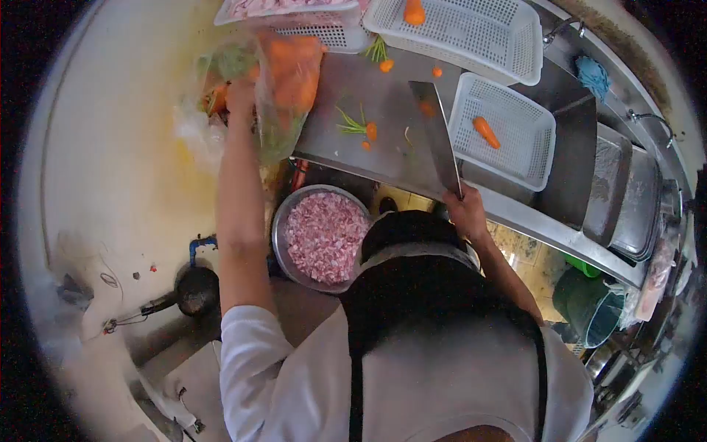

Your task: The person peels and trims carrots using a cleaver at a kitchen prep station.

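My right hand is wrapped round the handle of a broad-bladed cleaver, its blade pointing away over the steel counter. At the counter's left end, my left hand reaches into a clear plastic bag of carrots with green tops. The fingers of that hand are hidden among the bag and carrots. Between my hands lie a cut carrot top with green stalks and small orange bits. Another carrot top rests farther back. One carrot lies in the small white basket at right.
A larger white basket at the back holds a carrot piece. Left of it stands a crate of pale pink meat. Below the counter edge sits a metal bowl of chopped meat. Sinks with taps line the right.
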Motion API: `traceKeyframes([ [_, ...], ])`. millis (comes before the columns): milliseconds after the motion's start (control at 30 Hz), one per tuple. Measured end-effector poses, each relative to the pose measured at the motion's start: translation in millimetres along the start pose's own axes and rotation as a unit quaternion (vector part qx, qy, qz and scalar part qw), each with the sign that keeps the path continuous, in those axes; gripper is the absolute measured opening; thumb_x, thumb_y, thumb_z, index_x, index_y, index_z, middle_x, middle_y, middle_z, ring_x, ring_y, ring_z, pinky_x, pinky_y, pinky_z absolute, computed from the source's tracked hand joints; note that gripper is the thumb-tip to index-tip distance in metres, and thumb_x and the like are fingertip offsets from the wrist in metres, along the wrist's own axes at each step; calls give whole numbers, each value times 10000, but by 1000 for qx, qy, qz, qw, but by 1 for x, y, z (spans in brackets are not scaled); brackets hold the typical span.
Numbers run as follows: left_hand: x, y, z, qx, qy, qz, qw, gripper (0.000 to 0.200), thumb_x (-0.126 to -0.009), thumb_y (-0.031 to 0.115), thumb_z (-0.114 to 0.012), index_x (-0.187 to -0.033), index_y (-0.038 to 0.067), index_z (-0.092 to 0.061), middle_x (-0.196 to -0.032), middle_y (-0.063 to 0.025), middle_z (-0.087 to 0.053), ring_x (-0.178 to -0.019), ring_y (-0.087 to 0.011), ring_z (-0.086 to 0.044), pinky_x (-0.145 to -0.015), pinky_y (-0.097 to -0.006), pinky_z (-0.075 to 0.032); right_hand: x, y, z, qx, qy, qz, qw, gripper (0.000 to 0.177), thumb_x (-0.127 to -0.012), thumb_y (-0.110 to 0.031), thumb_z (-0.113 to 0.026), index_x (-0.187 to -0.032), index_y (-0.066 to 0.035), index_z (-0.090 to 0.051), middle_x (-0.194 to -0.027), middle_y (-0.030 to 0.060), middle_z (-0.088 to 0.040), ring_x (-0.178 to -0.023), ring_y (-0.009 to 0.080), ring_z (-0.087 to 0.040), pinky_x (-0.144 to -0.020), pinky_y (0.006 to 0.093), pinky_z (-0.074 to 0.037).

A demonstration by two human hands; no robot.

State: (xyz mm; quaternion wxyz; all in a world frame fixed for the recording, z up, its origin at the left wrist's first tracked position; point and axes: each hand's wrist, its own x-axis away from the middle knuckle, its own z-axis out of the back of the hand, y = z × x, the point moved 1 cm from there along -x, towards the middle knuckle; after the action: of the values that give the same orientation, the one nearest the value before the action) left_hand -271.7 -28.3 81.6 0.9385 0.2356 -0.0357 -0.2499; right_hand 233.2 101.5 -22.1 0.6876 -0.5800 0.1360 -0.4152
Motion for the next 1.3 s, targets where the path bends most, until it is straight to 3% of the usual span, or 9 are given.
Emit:
traceKeyframes([
  [100, 29, 18, 33, 359, -101, 20, 927, 517, -837, 422, -612, -1140, 3, -614, -1071, -88, -652, -998, -242, -624, -848, -377, -503, 5, -7, 7, 38, 4, 14, 999, 174, -865, -155, -575, -853, 18, -583, -584, 26, -499, -520, 102, -450, -475, 319, -367],
  [167, 26, -28, 50, 451, -97, 49, 886, 464, -830, 307, -636, -1150, -24, -577, -1012, -49, -623, -962, -192, -610, -844, -351, -508, 10, -14, 13, 55, 12, 31, 998, 183, -865, -154, -579, -891, 27, -592, -588, 48, -502, -537, 122, -462, -499, 333, -378],
  [300, 137, 28, 115, 519, 46, 13, 853, 478, -745, 184, -708, -1148, 2, -528, -982, -88, -615, -900, -181, -613, -746, -348, -524, 20, -25, 27, 136, -24, 0, 990, 273, -875, -129, -580, -1103, 15, -622, -834, 214, -668, -752, 333, -650, -711, 401, -492],
  [500, 215, 104, 42, 93, -39, -150, 983, 463, -622, 161, -746, -1039, 51, -579, -886, -116, -642, -779, -290, -636, -711, -376, -506, 2, -34, 10, 134, -58, 78, 986, 325, -867, -139, -574, -1166, -15, -610, -844, 218, -647, -745, 323, -620, -708, 407, -482],
  [633, 227, 116, -43, 99, -145, -165, 970, 452, -617, 169, -722, -1032, 58, -582, -864, -181, -656, -864, -393, -631, -735, -425, -502, -22, -39, -12, 114, -54, 235, 964, 406, -832, -118, -592, -1234, -60, -586, -818, 222, -646, -699, 311, -644, -674, 413, -489],
  [767, 232, 117, -61, 94, -174, -112, 974, 468, -631, 226, -747, -1050, 75, -603, -906, -165, -670, -896, -392, -630, -768, -442, -496, -19, -79, -15, 162, -93, 196, 963, 462, -805, -89, -606, -1266, -96, -570, -873, 234, -654, -756, 360, -660, -691, 433, -505],
  [933, 234, 110, -74, 54, -88, -296, 950, 445, -669, 211, -743, -1077, 72, -631, -931, -127, -678, -892, -310, -653, -780, -395, -501, -19, -96, -19, 149, -75, 281, 945, 471, -786, -81, -631, -1254, -117, -580, -851, 225, -654, -723, 394, -642, -637, 455, -500],
  [1133, 236, 119, -71, 207, -46, -214, 953, 379, -674, 173, -755, -1014, 47, -643, -887, -87, -676, -858, -243, -661, -765, -346, -498, -19, -102, -21, 182, -79, 280, 939, 472, -783, -113, -644, -1250, -134, -583, -792, 216, -647, -706, 397, -638, -638, 472, -494],
  [1300, 226, 121, -60, 103, -115, -194, 969, 411, -662, 167, -755, -1020, 30, -605, -862, -106, -671, -829, -251, -659, -768, -350, -501, -36, -84, -26, 219, -84, 247, 940, 460, -782, -100, -622, -1238, -143, -593, -835, 214, -658, -748, 394, -644, -683, 478, -505],
])
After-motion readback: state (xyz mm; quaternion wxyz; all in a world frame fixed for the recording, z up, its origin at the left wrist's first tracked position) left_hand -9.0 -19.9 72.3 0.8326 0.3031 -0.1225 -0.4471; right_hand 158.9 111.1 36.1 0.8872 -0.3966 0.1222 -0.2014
